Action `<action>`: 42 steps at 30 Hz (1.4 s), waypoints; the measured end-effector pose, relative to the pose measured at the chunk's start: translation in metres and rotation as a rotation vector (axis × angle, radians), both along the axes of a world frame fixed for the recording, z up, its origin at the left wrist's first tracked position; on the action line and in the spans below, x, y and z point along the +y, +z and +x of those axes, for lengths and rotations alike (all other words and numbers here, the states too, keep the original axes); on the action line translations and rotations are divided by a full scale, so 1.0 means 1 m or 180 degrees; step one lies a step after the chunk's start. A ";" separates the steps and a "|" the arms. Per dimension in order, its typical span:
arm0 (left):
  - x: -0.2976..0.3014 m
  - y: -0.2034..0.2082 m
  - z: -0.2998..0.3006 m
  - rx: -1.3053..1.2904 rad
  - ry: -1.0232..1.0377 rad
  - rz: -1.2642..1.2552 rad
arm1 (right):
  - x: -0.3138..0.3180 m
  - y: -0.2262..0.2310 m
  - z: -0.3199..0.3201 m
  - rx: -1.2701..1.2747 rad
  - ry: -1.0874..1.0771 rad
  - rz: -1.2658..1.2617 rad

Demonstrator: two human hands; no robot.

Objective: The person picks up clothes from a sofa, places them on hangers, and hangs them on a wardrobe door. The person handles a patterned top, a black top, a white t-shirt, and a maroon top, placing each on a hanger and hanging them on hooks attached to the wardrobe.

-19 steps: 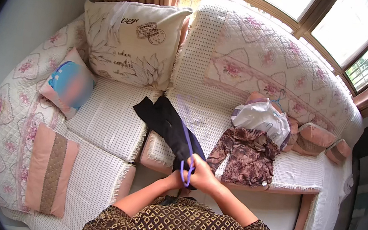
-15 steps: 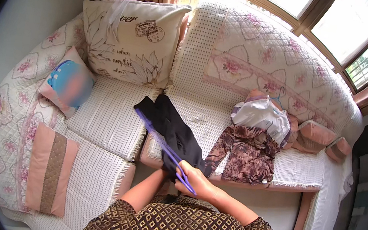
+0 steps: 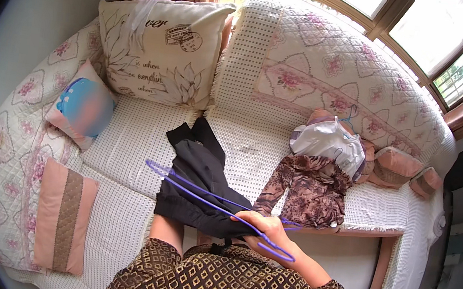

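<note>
Black trousers (image 3: 205, 167) are stretched out in front of me, their two leg ends lying over the sofa seat. My right hand (image 3: 267, 226) is closed around a purple clothes hanger (image 3: 196, 192), which crosses above the trousers and sticks out on both sides of the fist. My left forearm goes in beneath the near part of the trousers, and the cloth covers that hand and its fingers. Just right of the trousers, a brown patterned top (image 3: 315, 196) lies on the seat. Behind it is a white garment (image 3: 328, 142) with a blue hanger (image 3: 345, 118).
The corner sofa (image 3: 126, 142) has white dotted covers and a floral quilt (image 3: 335, 64). A large cream cushion (image 3: 161, 53), a blue-and-pink cushion (image 3: 84, 105) and a pink cushion (image 3: 64, 216) lie at left. Small pink cushions (image 3: 396, 171) sit at right, below the window (image 3: 433, 31).
The hanger has swung from steep to flatter across the trousers as my right hand moved right and slightly up. My left hand has gone out of sight under the cloth.
</note>
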State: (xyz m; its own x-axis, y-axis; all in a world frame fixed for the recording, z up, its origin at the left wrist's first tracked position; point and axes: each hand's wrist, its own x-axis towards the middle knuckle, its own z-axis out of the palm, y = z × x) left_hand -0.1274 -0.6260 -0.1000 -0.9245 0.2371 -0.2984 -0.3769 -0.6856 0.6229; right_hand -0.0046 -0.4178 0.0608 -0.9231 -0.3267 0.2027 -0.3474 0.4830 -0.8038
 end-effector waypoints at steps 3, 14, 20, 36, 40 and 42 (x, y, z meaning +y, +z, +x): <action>-0.011 0.006 -0.008 0.0036 0.0187 0.0149 | 0.006 -0.002 0.002 0.0001 -0.0179 0.0200; 0.022 0.024 -0.029 0.0218 0.0189 0.0697 | -0.006 -0.016 0.000 0.0785 -0.0727 -0.0382; 0.060 0.027 -0.020 0.0381 -0.0225 0.0569 | 0.000 -0.017 -0.042 0.0824 -0.1091 0.0597; 0.076 0.015 0.011 0.0601 -0.1088 -0.0321 | -0.018 -0.030 -0.024 -0.0218 -0.0091 -0.0487; 0.066 0.013 -0.003 0.0369 -0.0763 -0.0124 | -0.033 -0.019 -0.008 -0.0849 0.0667 -0.0178; 0.055 0.011 -0.004 0.0250 -0.0605 -0.0116 | -0.034 -0.016 -0.007 -0.1027 0.0946 -0.0159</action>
